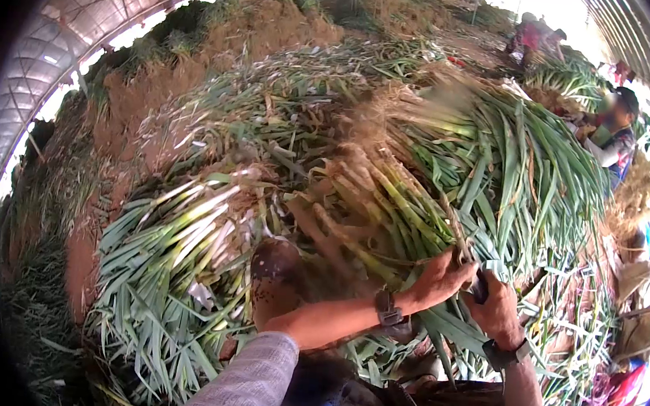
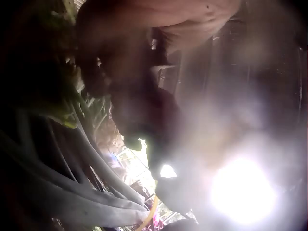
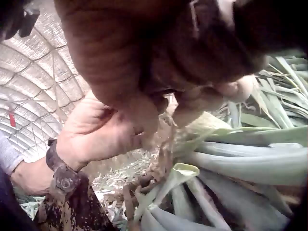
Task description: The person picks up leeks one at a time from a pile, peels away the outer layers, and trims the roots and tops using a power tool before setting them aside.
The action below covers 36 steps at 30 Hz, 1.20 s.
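In the head view my left hand (image 1: 436, 281) pinches a leek (image 1: 455, 231) by its stalk, close beside my right hand. My right hand (image 1: 497, 307) is curled round a small dark object (image 1: 480, 285); I cannot tell its kind. Both hands meet over the leaf end of a pile of rooted leeks (image 1: 387, 201). The right wrist view shows the left fingers bent close against the right hand (image 3: 125, 57), with cut leek leaves (image 3: 185, 171) below them. Shade and glare blur most of the left wrist view, where pale leek leaves (image 2: 91, 197) hang at the lower left.
A bundle of leeks (image 1: 192, 222) lies to the left, past my knee (image 1: 276, 276). A bigger heap of leeks (image 1: 515, 150) spreads ahead on the right. Another person (image 1: 616, 140) is at the far right, and loose leaf scraps (image 1: 562, 324) litter the ground.
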{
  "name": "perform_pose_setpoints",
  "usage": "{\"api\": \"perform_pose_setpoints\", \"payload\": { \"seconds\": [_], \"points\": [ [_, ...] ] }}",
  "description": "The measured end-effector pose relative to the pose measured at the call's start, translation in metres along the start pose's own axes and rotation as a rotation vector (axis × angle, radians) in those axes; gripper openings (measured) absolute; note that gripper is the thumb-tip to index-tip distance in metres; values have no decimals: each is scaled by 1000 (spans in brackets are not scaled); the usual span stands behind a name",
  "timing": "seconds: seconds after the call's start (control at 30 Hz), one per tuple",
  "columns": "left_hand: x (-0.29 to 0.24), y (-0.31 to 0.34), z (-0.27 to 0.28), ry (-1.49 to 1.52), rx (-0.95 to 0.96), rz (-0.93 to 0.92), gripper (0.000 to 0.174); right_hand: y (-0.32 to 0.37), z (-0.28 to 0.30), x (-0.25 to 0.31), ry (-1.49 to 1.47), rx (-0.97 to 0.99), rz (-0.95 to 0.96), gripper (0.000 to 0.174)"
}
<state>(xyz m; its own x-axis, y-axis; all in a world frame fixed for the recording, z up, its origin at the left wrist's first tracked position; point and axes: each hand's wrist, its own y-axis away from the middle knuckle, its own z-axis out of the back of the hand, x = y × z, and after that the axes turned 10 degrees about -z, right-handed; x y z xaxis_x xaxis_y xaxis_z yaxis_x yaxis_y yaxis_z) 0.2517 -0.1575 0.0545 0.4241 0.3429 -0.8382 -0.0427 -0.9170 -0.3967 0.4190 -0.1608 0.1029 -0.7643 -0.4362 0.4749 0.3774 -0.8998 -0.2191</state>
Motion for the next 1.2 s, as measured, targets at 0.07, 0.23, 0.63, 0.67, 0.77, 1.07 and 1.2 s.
{"api": "perform_pose_setpoints", "payload": {
  "seconds": [0.07, 0.23, 0.63, 0.67, 0.77, 1.07, 1.2],
  "points": [
    [1, -4, 12, 93, -32, -32, 16, -4, -3, 13, 4, -47, 34, 50],
    [-15, 15, 47, 63, 4, 30, 12, 9, -42, 22, 37, -119, 176, 65],
    [64, 102, 202, -122, -572, 480, 36, -72, -40, -129, 82, -30, -247, 36],
    [78, 102, 213, -132, -516, 499, 37, -83, -31, -148, 138, -76, -271, 35],
    [72, 85, 179, 118, -487, 567, 40, -78, -10, -163, 201, -208, -252, 38],
    [117, 65, 171, 434, -707, 422, 30, 4, 1, -99, 12, -181, -11, 34],
    [58, 27, 153, 344, -672, 374, 33, 22, 14, -76, 19, 71, -60, 36]
  ]
}}
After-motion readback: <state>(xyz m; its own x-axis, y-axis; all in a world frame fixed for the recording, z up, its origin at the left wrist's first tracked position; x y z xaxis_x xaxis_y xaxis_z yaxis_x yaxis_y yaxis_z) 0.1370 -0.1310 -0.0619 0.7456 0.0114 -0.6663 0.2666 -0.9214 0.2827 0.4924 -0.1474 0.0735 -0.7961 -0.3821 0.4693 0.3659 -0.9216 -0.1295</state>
